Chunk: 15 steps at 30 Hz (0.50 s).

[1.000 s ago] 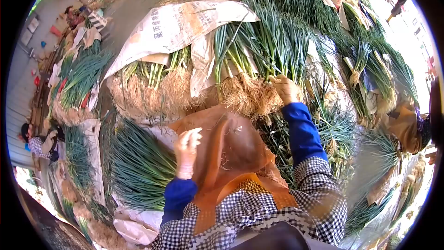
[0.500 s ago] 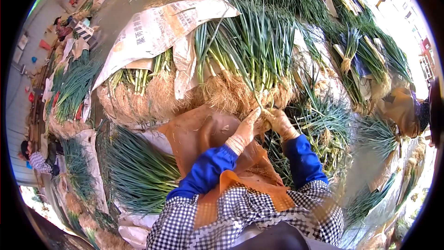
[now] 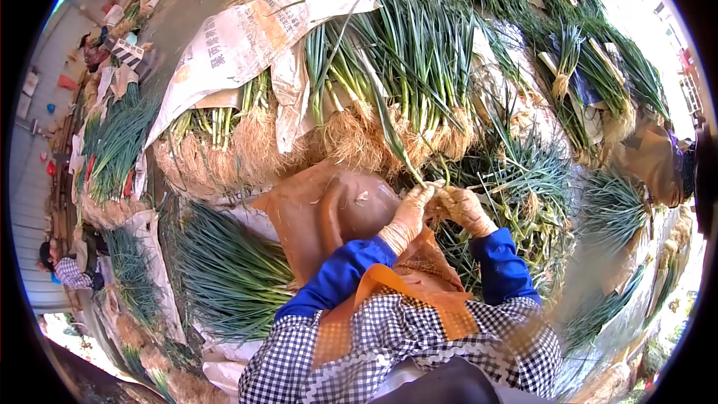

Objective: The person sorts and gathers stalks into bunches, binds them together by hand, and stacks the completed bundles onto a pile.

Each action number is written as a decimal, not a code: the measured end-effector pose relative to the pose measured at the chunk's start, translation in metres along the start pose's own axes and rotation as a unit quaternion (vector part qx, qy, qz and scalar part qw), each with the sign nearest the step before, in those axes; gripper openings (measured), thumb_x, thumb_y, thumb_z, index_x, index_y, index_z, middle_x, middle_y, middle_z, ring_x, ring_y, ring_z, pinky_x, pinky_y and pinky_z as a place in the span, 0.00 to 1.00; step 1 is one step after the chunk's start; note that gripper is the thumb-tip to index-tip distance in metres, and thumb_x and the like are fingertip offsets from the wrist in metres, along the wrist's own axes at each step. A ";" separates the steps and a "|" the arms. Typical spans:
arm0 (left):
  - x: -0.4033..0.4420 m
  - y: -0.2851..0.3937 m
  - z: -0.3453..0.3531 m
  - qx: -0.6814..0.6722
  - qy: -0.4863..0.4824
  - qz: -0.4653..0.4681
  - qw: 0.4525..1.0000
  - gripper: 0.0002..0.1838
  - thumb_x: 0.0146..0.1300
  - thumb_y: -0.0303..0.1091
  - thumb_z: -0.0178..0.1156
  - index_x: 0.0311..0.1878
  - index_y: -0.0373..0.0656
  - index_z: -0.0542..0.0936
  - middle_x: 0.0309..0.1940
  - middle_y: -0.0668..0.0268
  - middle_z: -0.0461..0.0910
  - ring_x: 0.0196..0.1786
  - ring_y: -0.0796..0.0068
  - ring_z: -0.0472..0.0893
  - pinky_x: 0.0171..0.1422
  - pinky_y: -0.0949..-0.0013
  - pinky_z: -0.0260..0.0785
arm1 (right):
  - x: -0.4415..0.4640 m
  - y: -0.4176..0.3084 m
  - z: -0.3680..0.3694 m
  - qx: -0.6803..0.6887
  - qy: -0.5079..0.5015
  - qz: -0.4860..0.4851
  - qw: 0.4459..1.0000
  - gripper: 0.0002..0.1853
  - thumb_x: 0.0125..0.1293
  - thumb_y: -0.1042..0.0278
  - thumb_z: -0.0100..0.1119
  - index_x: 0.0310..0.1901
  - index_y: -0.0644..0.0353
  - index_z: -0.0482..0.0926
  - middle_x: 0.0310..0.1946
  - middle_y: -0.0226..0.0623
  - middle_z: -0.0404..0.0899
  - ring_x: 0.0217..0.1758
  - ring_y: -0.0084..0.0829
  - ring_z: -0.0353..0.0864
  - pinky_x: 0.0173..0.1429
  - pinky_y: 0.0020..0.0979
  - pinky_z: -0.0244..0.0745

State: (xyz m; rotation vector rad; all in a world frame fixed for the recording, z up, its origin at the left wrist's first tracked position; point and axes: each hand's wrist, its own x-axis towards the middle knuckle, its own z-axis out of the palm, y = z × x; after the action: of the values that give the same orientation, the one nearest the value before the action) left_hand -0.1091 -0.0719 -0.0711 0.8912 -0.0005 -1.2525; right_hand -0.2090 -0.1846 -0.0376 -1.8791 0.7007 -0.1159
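Observation:
A long green onion (image 3: 397,151) slants up and to the left from my left hand (image 3: 410,218), whose fingers are closed around its lower stalk. My right hand (image 3: 462,211) is closed right beside it, fingers pinched at the onion's lower end. A thin, pale-green curled strip (image 3: 446,169) rises from between the fingers of my right hand; where it joins the onion is hidden. Just beyond both hands stands a row of green onions (image 3: 430,60) with bushy, tan roots (image 3: 351,135) facing me. Under my forearms an orange-brown plastic sheet (image 3: 366,202) covers my lap.
A printed white woven sack (image 3: 247,37) drapes over onions at upper left. Another onion pile (image 3: 224,273) lies by my left arm. Loose leaves and peelings (image 3: 523,194) heap at my right. Another person (image 3: 72,269) sits at far left.
Both hands have come slightly down toward me, and the held onion now leans further left. The thin strip stands apart from the stalk. The view has shifted slightly.

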 end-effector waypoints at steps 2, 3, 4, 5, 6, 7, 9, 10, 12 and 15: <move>-0.007 0.014 -0.006 -0.020 0.019 0.031 0.999 0.13 0.68 0.38 0.45 0.48 0.42 0.72 0.44 0.58 0.77 0.41 0.70 0.79 0.41 0.67 0.73 | 0.008 0.035 -0.028 -0.225 -0.052 0.055 0.971 0.16 0.61 0.54 0.52 0.41 0.59 0.76 0.27 0.39 0.80 0.29 0.35 0.78 0.35 0.29 0.74; -0.011 0.021 -0.012 -0.037 -0.007 0.005 0.999 0.13 0.68 0.39 0.44 0.47 0.43 0.72 0.43 0.57 0.78 0.40 0.70 0.80 0.37 0.69 0.74 | 0.017 0.064 -0.045 -0.505 -0.046 -0.004 0.862 0.22 0.60 0.46 0.52 0.42 0.59 0.75 0.27 0.41 0.80 0.30 0.38 0.80 0.35 0.33 0.75; -0.015 0.021 -0.014 0.006 -0.033 -0.015 0.999 0.15 0.69 0.42 0.42 0.48 0.44 0.71 0.38 0.58 0.79 0.35 0.72 0.80 0.30 0.73 0.72 | 0.015 0.041 -0.055 -0.486 0.003 0.107 0.868 0.24 0.58 0.42 0.52 0.42 0.58 0.75 0.27 0.41 0.80 0.31 0.39 0.80 0.36 0.34 0.75; -0.017 0.017 -0.017 0.023 -0.072 -0.024 0.997 0.15 0.68 0.42 0.43 0.49 0.44 0.71 0.33 0.62 0.79 0.25 0.78 0.74 0.26 0.78 0.67 | 0.017 0.019 -0.057 -0.461 0.054 0.217 0.859 0.26 0.57 0.39 0.51 0.42 0.57 0.75 0.27 0.41 0.80 0.31 0.40 0.80 0.37 0.36 0.75; -0.012 0.012 -0.017 0.046 -0.067 -0.008 0.997 0.14 0.68 0.42 0.44 0.48 0.45 0.72 0.29 0.66 0.77 0.22 0.80 0.69 0.24 0.79 0.63 | 0.023 0.012 -0.047 -0.433 0.098 0.116 0.888 0.26 0.58 0.40 0.51 0.45 0.54 0.75 0.27 0.40 0.80 0.33 0.39 0.81 0.40 0.35 0.75; -0.012 0.002 -0.016 0.068 -0.059 0.002 0.996 0.13 0.68 0.41 0.45 0.48 0.45 0.72 0.25 0.69 0.74 0.19 0.82 0.64 0.22 0.80 0.59 | 0.028 -0.024 -0.032 -0.355 0.091 0.078 0.927 0.26 0.57 0.40 0.51 0.47 0.52 0.74 0.28 0.40 0.80 0.34 0.39 0.81 0.40 0.34 0.75; -0.018 -0.004 -0.004 0.040 0.024 -0.047 0.998 0.11 0.68 0.38 0.45 0.49 0.48 0.71 0.19 0.76 0.62 0.19 0.85 0.61 0.20 0.82 0.54 | 0.062 -0.009 0.005 -0.263 0.027 -0.262 0.928 0.24 0.58 0.42 0.52 0.47 0.52 0.74 0.29 0.46 0.79 0.35 0.42 0.79 0.40 0.36 0.73; 0.001 -0.036 -0.032 0.119 -0.025 0.066 0.990 0.10 0.68 0.38 0.45 0.48 0.49 0.71 0.20 0.76 0.62 0.19 0.85 0.61 0.20 0.82 0.53 | 0.070 -0.035 0.019 -0.216 0.026 -0.048 0.975 0.20 0.59 0.46 0.52 0.45 0.52 0.75 0.27 0.47 0.77 0.33 0.43 0.79 0.38 0.36 0.73; 0.000 -0.031 -0.030 0.198 -0.069 0.181 0.961 0.09 0.68 0.38 0.46 0.47 0.49 0.71 0.20 0.76 0.63 0.19 0.85 0.61 0.20 0.82 0.53 | 0.087 -0.023 0.039 -0.284 0.092 -0.114 0.947 0.14 0.61 0.51 0.51 0.37 0.52 0.75 0.24 0.43 0.77 0.30 0.43 0.78 0.33 0.38 0.72; -0.020 -0.003 -0.014 0.066 0.052 0.011 0.996 0.05 0.66 0.36 0.47 0.43 0.50 0.69 0.18 0.73 0.63 0.17 0.80 0.62 0.19 0.77 0.55 | 0.094 0.007 0.056 -0.326 0.202 -0.280 0.880 0.11 0.63 0.56 0.48 0.32 0.52 0.74 0.21 0.39 0.76 0.27 0.42 0.77 0.28 0.39 0.70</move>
State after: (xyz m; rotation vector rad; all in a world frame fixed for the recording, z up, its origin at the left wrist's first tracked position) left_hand -0.1121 -0.0476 -0.0730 1.0682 -0.0105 -1.1943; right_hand -0.1126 -0.1886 -0.0899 -2.7185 0.4681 -0.7399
